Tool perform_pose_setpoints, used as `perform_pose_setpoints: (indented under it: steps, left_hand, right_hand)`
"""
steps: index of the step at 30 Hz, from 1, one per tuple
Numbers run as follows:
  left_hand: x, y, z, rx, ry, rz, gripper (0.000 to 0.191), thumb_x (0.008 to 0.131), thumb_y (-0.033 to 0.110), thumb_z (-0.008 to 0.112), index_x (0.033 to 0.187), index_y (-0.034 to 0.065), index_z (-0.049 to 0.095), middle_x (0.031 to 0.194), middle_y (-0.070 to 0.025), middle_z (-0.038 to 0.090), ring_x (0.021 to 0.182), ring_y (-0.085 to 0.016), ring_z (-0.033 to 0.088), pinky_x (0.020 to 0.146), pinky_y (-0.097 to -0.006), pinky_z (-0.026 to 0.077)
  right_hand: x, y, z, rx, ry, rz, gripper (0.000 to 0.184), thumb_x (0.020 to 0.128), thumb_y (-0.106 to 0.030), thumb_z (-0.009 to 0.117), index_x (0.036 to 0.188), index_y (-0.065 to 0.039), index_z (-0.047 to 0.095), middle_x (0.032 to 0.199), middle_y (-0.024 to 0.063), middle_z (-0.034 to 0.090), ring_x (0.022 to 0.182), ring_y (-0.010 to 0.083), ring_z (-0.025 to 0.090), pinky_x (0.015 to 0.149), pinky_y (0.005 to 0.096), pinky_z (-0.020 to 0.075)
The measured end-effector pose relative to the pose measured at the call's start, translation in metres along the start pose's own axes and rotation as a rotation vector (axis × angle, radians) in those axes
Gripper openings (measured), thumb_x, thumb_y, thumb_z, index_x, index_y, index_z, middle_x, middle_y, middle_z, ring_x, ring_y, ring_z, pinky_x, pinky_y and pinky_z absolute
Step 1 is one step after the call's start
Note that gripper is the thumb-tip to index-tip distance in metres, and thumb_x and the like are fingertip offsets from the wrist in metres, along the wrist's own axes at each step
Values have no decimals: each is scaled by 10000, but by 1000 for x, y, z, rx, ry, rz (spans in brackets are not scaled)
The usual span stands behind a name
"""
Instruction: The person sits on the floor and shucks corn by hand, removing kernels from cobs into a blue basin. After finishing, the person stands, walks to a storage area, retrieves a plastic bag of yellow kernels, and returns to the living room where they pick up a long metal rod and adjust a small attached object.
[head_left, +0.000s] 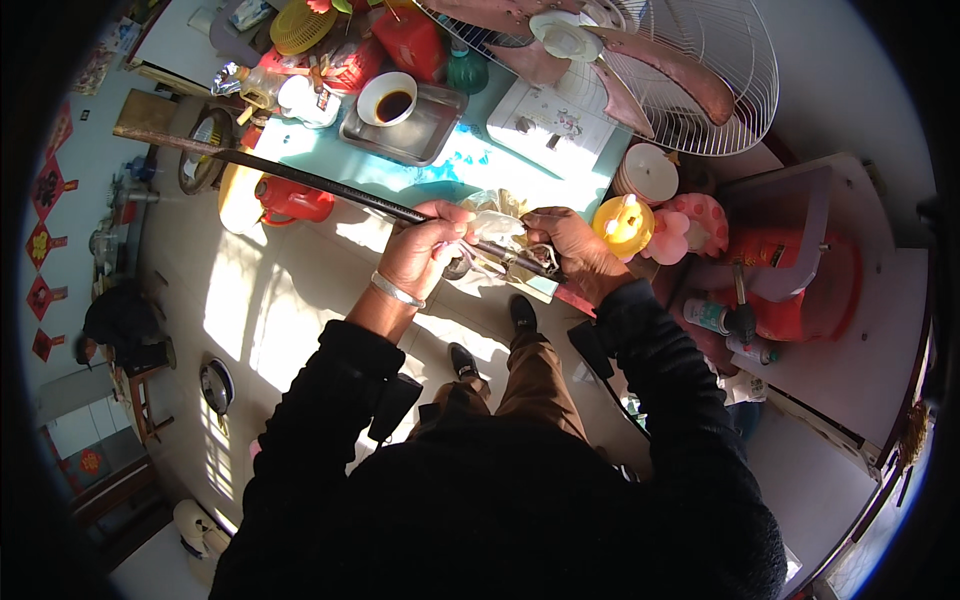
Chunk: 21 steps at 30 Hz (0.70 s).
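A long dark rod with rows of small dots, apparently a steelyard beam (322, 187), slants from the upper left down to my hands. My left hand (416, 255), with a silver bangle at the wrist, grips it near its right end. Pale ribbon-like strips (480, 259) hang beside those fingers. My right hand (574, 244) pinches the edge of a crumpled translucent plastic bag (499, 225), which lies around the beam between both hands. Thin cords or wires (551, 259) loop at the beam's end below my right fingers; how they attach is unclear.
The light-blue table (315, 154) bears a metal tray (439, 112) with a bowl (375, 94) of dark liquid. A fan (645, 67) stands behind. A red kettle (296, 199) sits at left; stacked bowls (651, 172) are at right. A person (127, 326) bends over at far left.
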<state>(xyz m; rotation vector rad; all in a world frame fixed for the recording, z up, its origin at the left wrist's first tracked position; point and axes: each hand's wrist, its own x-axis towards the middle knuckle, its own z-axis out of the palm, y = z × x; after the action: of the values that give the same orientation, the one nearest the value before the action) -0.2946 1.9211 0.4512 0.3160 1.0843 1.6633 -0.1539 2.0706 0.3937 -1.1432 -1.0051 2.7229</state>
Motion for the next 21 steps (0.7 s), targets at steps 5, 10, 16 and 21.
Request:
perform_pose_setpoints:
  steps: [5, 10, 16, 21]
  left_hand:
    - [-9, 4, -11, -19, 30, -18, 76, 703, -18, 484, 736, -12, 552, 706, -120, 568, 518, -66, 394, 471, -154, 307]
    - [-32, -20, -37, -234, 168, -17, 365, 686, -15, 462, 1046, -63, 503, 806, -116, 554, 666, -147, 503, 581, -214, 399]
    - [-67, -43, -63, -352, 411, -138, 321, 765, 110, 453, 1042, -44, 507, 937, -116, 559, 757, -175, 519, 628, -237, 435]
    - [-80, -48, -70, -295, 309, -182, 378, 850, 291, 440, 1097, 10, 493, 986, -117, 535, 736, -171, 511, 557, -234, 438]
  right_hand:
    - [12, -12, 3, -24, -83, 63, 105, 823, -56, 493, 838, 43, 524, 571, 38, 456, 420, 106, 406, 352, 241, 353]
    - [31, 14, 13, -168, -6, 85, 161, 848, -106, 485, 888, 43, 531, 550, 20, 445, 375, 100, 396, 332, 236, 348]
    - [37, 46, 19, -673, 14, -69, 209, 851, -150, 498, 876, 48, 559, 584, -8, 457, 530, 68, 390, 502, 200, 331]
    - [30, 61, 26, -666, 9, -137, 198, 850, -148, 486, 861, 38, 554, 590, -17, 451, 519, 65, 372, 484, 202, 317]
